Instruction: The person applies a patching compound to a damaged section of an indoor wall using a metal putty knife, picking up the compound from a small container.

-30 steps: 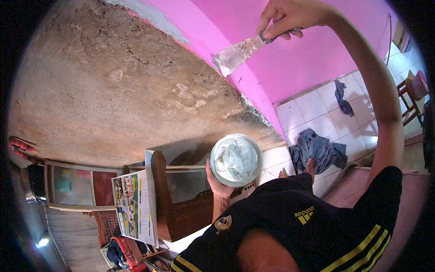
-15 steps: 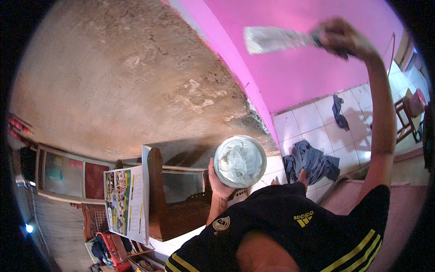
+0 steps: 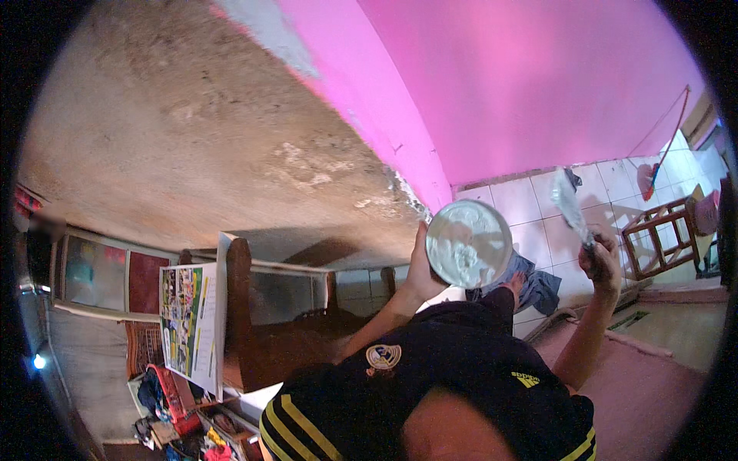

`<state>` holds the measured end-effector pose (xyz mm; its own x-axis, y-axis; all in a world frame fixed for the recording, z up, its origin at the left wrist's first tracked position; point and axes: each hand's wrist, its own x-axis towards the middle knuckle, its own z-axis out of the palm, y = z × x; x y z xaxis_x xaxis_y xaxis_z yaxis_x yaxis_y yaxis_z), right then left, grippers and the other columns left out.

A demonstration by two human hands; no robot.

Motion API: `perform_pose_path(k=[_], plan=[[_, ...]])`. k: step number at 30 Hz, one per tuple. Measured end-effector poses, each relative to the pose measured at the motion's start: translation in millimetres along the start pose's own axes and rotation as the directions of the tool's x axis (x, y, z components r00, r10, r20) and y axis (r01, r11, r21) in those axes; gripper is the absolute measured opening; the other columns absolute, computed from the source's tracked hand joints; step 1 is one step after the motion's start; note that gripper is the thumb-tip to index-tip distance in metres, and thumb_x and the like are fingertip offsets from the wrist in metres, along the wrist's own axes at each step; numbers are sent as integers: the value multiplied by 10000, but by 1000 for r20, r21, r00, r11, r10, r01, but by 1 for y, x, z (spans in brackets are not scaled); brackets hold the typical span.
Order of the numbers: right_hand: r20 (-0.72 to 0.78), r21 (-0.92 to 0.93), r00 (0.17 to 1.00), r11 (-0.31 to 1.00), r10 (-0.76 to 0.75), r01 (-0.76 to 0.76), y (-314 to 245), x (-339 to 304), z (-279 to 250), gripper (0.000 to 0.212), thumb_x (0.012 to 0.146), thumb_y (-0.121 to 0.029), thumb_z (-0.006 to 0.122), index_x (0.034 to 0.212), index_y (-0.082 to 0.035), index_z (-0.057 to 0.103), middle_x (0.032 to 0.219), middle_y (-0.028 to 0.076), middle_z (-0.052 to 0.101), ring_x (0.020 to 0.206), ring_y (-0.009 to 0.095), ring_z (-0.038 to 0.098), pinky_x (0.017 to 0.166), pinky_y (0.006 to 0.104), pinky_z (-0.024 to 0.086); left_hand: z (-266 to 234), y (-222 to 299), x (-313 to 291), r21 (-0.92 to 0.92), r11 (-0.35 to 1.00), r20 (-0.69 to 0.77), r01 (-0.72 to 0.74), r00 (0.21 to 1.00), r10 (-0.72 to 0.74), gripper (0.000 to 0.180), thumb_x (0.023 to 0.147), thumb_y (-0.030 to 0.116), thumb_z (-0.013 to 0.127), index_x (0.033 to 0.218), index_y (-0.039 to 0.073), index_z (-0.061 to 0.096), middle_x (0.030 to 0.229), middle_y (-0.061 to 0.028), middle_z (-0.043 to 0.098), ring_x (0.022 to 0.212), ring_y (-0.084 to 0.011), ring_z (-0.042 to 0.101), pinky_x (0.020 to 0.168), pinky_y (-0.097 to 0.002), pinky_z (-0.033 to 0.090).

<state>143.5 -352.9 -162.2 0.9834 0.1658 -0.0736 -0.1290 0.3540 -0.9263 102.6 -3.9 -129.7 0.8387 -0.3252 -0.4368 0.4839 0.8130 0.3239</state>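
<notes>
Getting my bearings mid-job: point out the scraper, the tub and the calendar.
Scraper (image 3: 570, 203): head view, on the middle of its blade.
Tub (image 3: 507, 247): head view, on the right side of its rim.
Calendar (image 3: 198, 326): head view, on the middle of its sheet.

i see open air between the bowl (image 3: 467, 203) and the scraper (image 3: 570, 203); leftward, the calendar (image 3: 192, 323) stands in the way.

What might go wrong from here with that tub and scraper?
1. The open tub of white paste appears supported only by the left hand, so it could tip and spill.
2. The scraper in the right hand has a whitish blade; any loose paste might drip onto the floor tiles.
3. A bare foot is at the crumpled dark cloth, which could slide or snag underfoot.
</notes>
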Motion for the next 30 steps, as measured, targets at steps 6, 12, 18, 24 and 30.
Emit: perform_pose_path(k=[6, 12, 18, 24, 30], plan=[[5, 104, 999, 994, -39, 38, 12, 76, -115, 460, 851, -323, 637, 1137, -3, 472, 667, -1, 449, 429, 66, 377, 364, 205, 289, 28, -14, 89, 386, 829, 50, -405, 906, 420, 696, 890, 644, 311, 1342, 123, 409, 1314, -101, 473, 1234, -287, 441, 1037, -519, 328], [302, 180, 951, 977, 59, -118, 1, 206, -147, 407, 853, -315, 639, 1099, -25, 494, 641, 2, 481, 439, 67, 407, 344, 202, 328, 51, -34, 174, 239, 795, 64, -557, 826, 560, 643, 933, 576, 251, 1369, 122, 384, 1367, -98, 436, 1255, -292, 426, 1048, -495, 326], [501, 35, 820, 939, 279, -341, 7, 276, -103, 334, 878, -264, 602, 1093, -17, 534, 589, 20, 492, 410, 65, 413, 342, 182, 305, 43, -59, 181, -188, 818, -181, -543, 838, 515, 621, 942, 556, 259, 1365, 123, 398, 1359, -79, 457, 1245, -270, 441, 1058, -475, 318], [703, -7, 628, 887, 333, -463, 32, 298, -42, 531, 767, -322, 721, 1154, -6, 539, 738, 23, 579, 523, 83, 511, 440, 200, 398, 15, -80, 165, -305, 709, -128, -636, 765, 631, 616, 910, 587, 348, 1350, 163, 425, 1366, -71, 451, 1258, -273, 421, 1058, -525, 289], [821, 81, 496, 802, 283, -591, 51, 290, 2, 529, 787, -307, 706, 1138, 51, 538, 771, 80, 593, 514, 137, 535, 404, 239, 398, 20, -74, 161, -333, 608, -69, -721, 662, 747, 620, 914, 585, 343, 1387, 185, 369, 1397, -65, 405, 1278, -277, 391, 1051, -537, 290]])
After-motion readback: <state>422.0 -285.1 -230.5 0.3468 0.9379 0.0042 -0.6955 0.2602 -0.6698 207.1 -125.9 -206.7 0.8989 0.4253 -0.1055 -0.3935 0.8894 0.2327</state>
